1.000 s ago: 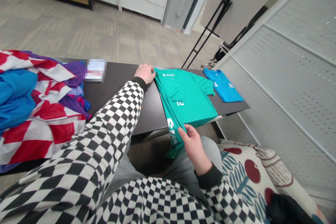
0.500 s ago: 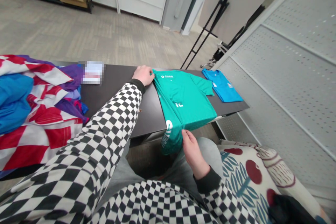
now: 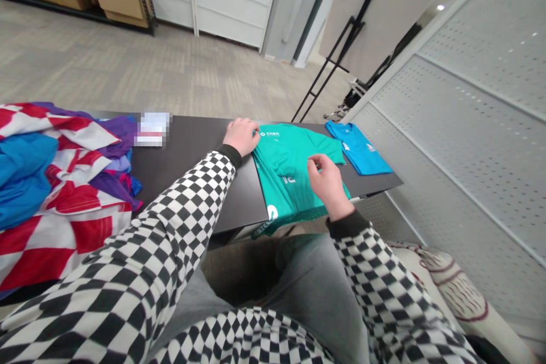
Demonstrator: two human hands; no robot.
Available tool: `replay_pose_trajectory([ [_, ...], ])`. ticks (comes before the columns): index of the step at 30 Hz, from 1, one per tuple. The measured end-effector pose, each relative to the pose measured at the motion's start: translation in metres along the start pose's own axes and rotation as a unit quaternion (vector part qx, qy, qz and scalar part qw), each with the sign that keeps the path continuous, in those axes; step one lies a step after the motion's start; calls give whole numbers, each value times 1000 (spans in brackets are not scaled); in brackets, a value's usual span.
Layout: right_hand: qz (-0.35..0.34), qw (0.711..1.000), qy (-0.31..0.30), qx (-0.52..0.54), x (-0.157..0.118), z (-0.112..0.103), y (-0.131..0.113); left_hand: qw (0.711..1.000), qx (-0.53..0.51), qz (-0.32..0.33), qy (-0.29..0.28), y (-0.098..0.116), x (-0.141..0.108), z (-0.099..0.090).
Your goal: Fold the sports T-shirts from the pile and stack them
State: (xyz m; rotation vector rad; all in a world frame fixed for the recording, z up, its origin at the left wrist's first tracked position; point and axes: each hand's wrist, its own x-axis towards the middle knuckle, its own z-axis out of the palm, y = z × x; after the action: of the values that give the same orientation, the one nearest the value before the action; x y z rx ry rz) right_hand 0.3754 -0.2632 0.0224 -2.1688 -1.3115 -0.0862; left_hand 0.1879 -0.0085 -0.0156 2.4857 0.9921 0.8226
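A green T-shirt (image 3: 294, 151) with white print lies half folded on the dark table, its lower end hanging over the front edge. My left hand (image 3: 242, 135) rests at the shirt's far left corner, fingers closed on the fabric there; the fingertips are partly hidden. My right hand (image 3: 327, 185) hovers over the right part of the shirt, its fingers curled in with nothing visible between them. To the right of the green shirt lies a folded blue T-shirt (image 3: 360, 148).
A heap of red-and-white checked, purple and blue clothes (image 3: 63, 182) covers the table's left side. Near it lies a blurred white item (image 3: 152, 129). The table (image 3: 187, 136) ends just before my knees. A perforated grey panel (image 3: 469, 125) stands close on the right.
My right hand has let go of the shirt's hanging hem and moved up over the shirt. The hem hangs less far down. My left hand stays at the corner.
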Motion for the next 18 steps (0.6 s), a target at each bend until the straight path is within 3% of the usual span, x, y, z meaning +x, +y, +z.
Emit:
replay_pose_trajectory([
  [4,-14,986,-94,-137,76,38,10,995,-8,-90,40,-26,5,-8],
  [8,-17,969,-148,-198,106,60,17,991,-14,-127,47,-40,8,-5],
  [14,-50,975,-130,-173,120,52,22,993,-6,-120,21,-36,10,-1],
  [18,-5,984,-103,-147,122,32,26,992,-20,-124,3,-35,11,-1],
])
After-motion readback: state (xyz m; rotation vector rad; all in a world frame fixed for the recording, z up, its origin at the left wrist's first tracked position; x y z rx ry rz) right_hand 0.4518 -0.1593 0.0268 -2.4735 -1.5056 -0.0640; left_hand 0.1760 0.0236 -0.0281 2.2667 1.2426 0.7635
